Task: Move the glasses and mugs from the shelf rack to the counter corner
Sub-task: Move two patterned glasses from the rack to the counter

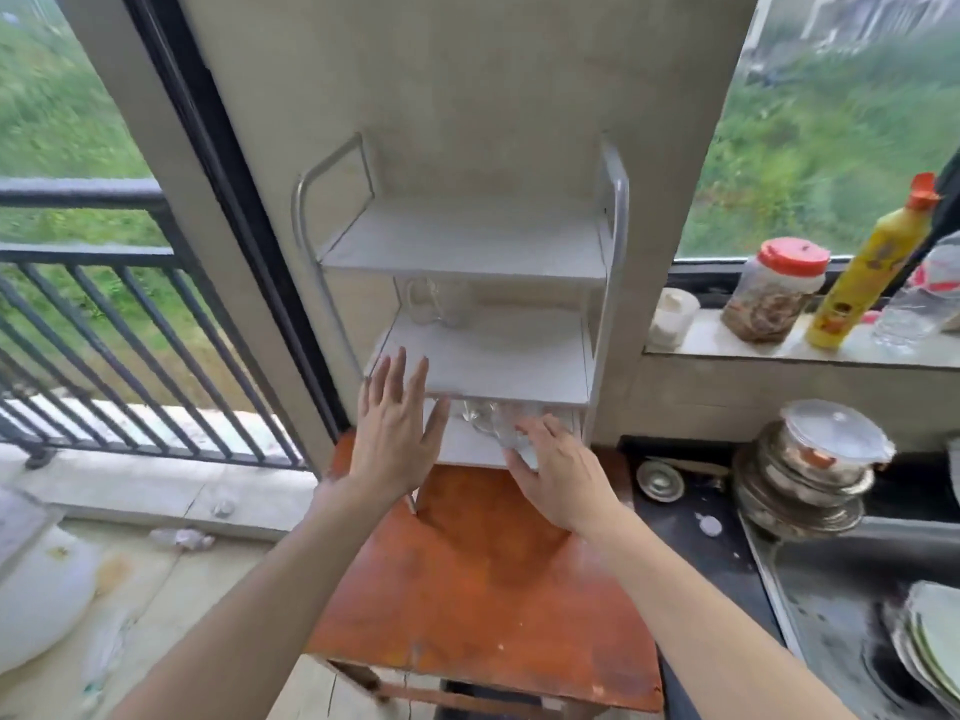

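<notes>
The right hand (558,480) wraps a clear glass mug (496,426) on the shelf rack's (615,241) bottom tier, the left hand (397,433) spread empty; lifting carelessly could knock it against the tier above.

Only the person's two forearms and hands show, entering from the bottom edge. Both forearms are bare for their whole visible length, with no sleeve or cuff in sight. The bare left hand (393,437) carries no ring, watch, band or glove, and its fingernails look short and unpainted. The bare right hand (561,478) is equally unadorned, its wrist plain. The picture is slightly blurred, so finer marks cannot be told.
</notes>
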`<state>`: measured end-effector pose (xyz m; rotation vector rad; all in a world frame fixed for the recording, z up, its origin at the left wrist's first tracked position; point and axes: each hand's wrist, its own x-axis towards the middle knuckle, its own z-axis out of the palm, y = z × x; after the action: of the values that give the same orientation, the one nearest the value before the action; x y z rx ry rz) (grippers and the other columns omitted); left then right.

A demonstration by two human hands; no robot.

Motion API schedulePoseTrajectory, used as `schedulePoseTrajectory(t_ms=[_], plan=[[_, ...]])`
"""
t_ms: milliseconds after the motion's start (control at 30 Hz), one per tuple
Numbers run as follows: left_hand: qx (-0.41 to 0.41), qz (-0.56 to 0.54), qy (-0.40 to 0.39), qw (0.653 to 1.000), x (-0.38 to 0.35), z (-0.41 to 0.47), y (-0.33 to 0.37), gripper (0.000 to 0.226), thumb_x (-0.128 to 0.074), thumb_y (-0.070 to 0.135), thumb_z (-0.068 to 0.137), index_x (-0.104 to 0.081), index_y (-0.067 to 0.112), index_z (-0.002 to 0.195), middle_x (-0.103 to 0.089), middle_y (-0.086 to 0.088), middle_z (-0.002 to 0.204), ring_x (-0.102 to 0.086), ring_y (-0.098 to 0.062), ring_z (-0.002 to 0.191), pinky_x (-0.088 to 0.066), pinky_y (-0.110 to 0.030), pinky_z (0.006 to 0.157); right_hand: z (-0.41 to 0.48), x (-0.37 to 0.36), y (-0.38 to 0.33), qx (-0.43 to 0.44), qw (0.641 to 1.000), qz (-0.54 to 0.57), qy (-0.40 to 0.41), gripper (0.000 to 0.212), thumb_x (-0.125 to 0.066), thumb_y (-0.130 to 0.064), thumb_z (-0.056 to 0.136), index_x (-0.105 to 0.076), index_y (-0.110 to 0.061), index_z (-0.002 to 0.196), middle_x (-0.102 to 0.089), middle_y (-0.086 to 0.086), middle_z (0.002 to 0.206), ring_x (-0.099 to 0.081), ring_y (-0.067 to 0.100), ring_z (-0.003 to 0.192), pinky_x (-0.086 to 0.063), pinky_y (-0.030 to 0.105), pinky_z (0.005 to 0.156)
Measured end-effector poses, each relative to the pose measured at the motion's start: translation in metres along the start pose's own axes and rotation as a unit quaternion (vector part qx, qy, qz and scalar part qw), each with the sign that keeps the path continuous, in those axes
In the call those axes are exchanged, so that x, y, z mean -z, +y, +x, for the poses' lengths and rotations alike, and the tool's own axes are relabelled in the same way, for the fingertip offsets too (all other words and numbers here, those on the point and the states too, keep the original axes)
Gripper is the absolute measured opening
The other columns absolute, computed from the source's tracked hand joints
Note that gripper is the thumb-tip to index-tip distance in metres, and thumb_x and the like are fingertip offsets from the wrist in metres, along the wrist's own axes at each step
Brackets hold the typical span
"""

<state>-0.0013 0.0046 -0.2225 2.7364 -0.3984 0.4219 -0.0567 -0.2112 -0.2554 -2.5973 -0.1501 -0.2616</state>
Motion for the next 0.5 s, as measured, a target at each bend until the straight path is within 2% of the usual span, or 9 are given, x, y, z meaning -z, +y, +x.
schedulePoseTrajectory(t_ms=[67,167,233,300,400,500], plan=[[-0.023,0.009,-0.009,1.0,-0.007,0.0,-0.01,0.065,-0.022,0.053,0.101,-0.041,0.014,0.149,-0.038,-0.014,0.157,-0.027,-0.032,0.147,-0.018,-0.05,0.121,0.009,-0.014,-0.008,-0.04,0.996,0.053,-0.055,0.043,-0.052,-0.038,0.099,-0.05,-0.023,0.139,-0.061,-0.004,0.123,-0.062,0.021,0.108,-0.05,0.033,0.087],[-0.056,0.024,0.028,0.998,-0.012,0.002,-0.02,0.052,-0.032,0.044,0.103,-0.052,0.015,0.14,-0.052,-0.011,0.147,-0.041,-0.032,0.138,-0.028,-0.048,0.117,0.028,-0.032,-0.02,-0.116,0.971,0.142,-0.154,0.058,-0.051,-0.035,0.098,-0.031,-0.032,0.153,-0.063,-0.008,0.106,-0.061,0.015,0.098,-0.049,0.033,0.092],[-0.071,0.009,0.068,0.995,-0.008,0.007,-0.021,0.04,-0.038,0.04,0.103,-0.059,0.018,0.129,-0.061,-0.008,0.135,-0.049,-0.029,0.126,-0.036,-0.045,0.106,0.039,-0.042,-0.025,-0.145,0.956,0.194,-0.166,0.065,-0.054,-0.031,0.098,-0.025,-0.031,0.156,-0.064,-0.007,0.099,-0.061,0.012,0.093,-0.048,0.03,0.09],[-0.069,-0.005,0.076,0.995,-0.002,0.012,-0.019,0.038,-0.038,0.04,0.102,-0.061,0.019,0.122,-0.065,-0.006,0.127,-0.054,-0.03,0.118,-0.041,-0.044,0.097,0.046,-0.052,-0.027,-0.165,0.944,0.239,-0.156,0.067,-0.058,-0.03,0.096,-0.026,-0.031,0.155,-0.064,-0.007,0.099,-0.062,0.01,0.092,-0.047,0.027,0.087],[-0.02,-0.045,0.06,0.997,0.005,0.024,-0.013,0.047,-0.041,0.045,0.1,-0.055,0.013,0.132,-0.062,-0.011,0.129,-0.054,-0.036,0.119,-0.043,-0.046,0.093,0.049,-0.06,-0.027,-0.19,0.918,0.307,-0.164,0.069,-0.061,-0.035,0.096,-0.025,-0.037,0.155,-0.066,0.0,0.108,-0.065,0.012,0.091,-0.051,0.023,0.078],[0.048,-0.123,0.058,0.99,0.009,0.048,0.0,0.061,-0.053,0.046,0.097,-0.038,0.013,0.146,-0.047,-0.012,0.144,-0.044,-0.032,0.13,-0.043,-0.044,0.095,0.047,-0.062,-0.026,-0.203,0.907,0.328,-0.167,0.06,-0.058,-0.041,0.097,-0.03,-0.034,0.149,-0.066,0.001,0.107,-0.068,0.015,0.093,-0.057,0.023,0.072]])
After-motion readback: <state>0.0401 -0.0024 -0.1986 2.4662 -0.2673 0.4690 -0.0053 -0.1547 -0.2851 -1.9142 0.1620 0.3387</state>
